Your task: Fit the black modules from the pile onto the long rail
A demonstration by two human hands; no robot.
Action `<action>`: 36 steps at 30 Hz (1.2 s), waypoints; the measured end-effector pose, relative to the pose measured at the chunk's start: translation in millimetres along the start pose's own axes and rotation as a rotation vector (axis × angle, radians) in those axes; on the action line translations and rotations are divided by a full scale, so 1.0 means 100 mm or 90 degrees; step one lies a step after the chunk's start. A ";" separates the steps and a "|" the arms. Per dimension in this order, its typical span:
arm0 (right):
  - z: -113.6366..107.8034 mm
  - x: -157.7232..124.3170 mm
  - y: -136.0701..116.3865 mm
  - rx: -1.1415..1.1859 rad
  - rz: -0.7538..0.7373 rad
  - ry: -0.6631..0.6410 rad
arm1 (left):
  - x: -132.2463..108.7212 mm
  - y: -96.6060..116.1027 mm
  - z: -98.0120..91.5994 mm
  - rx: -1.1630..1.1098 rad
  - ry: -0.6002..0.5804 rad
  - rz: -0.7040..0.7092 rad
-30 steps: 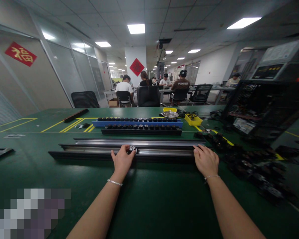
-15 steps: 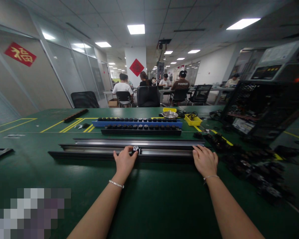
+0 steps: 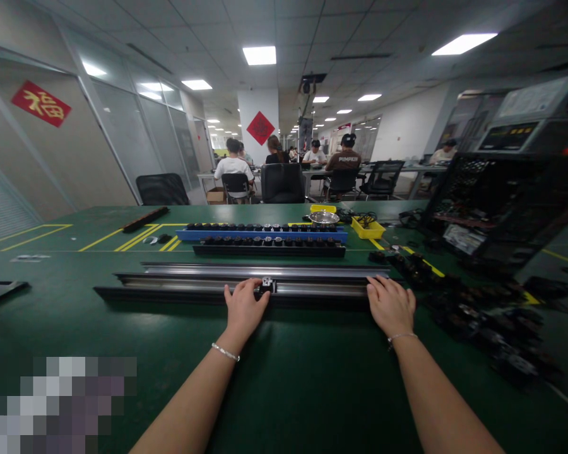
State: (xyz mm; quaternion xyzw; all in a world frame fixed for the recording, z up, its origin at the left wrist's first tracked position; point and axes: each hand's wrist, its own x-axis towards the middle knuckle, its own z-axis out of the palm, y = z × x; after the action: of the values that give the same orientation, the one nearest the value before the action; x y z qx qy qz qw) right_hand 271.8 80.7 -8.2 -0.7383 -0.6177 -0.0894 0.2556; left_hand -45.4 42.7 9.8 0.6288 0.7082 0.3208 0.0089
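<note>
A long black rail with a shiny metal channel lies across the green table in front of me. In its channel sits a small black block with a pale top, left of my right hand. My left hand has its thumb and fingers closed round this block from the left; its fingertips are partly hidden behind the block. At the rail's right end, my right hand rests with its fingers curled over the rail, gripping it. A second similar rail lies just behind.
Farther back stand a blue rail and a black rail, each lined with several small black blocks. A metal bowl and yellow tray lie beyond. Loose black parts and an open computer case are on the right.
My left hand has moved a little to the right, and the small block has slid along the channel with it. My right hand has stayed on the rail's right end.
</note>
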 end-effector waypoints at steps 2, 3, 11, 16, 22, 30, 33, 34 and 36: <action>0.00 0.00 0.00 0.001 0.000 -0.004 | 0.00 0.00 0.00 0.001 -0.002 0.003; 0.00 0.00 -0.01 0.001 0.002 -0.007 | 0.00 0.00 0.00 0.001 -0.002 0.004; 0.02 -0.01 -0.03 0.001 0.021 -0.008 | -0.02 0.03 0.00 0.008 -0.003 0.035; 0.02 -0.03 -0.05 0.001 0.019 -0.009 | -0.03 0.04 0.03 0.010 0.004 0.061; 0.01 -0.05 -0.12 -0.011 0.002 -0.031 | -0.05 0.04 0.05 0.008 0.000 0.085; 0.03 -0.10 -0.34 0.018 -0.074 -0.054 | -0.08 0.06 0.08 -0.006 -0.015 0.108; 0.02 -0.15 -0.51 0.067 -0.122 -0.060 | -0.09 0.06 0.08 -0.015 -0.033 0.124; 0.01 -0.17 -0.58 0.085 -0.142 -0.064 | -0.09 0.06 0.08 -0.017 -0.039 0.129; 0.01 -0.21 -0.72 0.120 -0.185 -0.074 | -0.09 0.06 0.08 -0.019 -0.047 0.135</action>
State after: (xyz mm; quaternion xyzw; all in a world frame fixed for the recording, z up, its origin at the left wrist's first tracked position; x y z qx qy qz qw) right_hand 198.1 70.3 0.4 -0.6180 -0.7372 -0.0242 0.2721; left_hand -35.1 38.0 2.6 0.7116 0.6319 0.3070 0.0101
